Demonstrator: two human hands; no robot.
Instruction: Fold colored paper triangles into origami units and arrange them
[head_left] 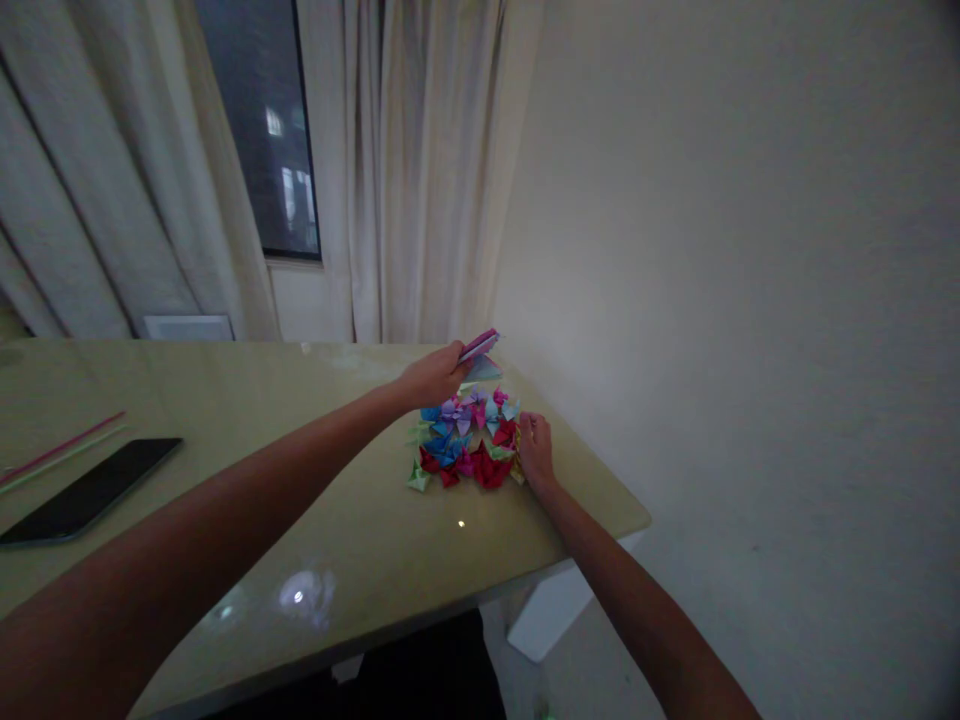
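Observation:
My left hand [437,376] reaches over the far side of a cluster of folded paper pieces. It is closed on a stack of coloured paper [480,346], pink and purple at the top, with a pale blue sheet [484,369] hanging below. Origami pieces [454,450] in blue, red, purple, pink, green and yellow lie close together on the table. At their right edge, my right hand [536,448] has its fingers curled beside the red and yellow pieces. Whatever may be between those fingers is hidden.
A black phone [90,490] lies on the glossy table [337,560] at the left, next to a pink and a pale green thin stick [71,440]. The table's right edge runs close to the wall [712,300]. Curtains [420,180] hang behind.

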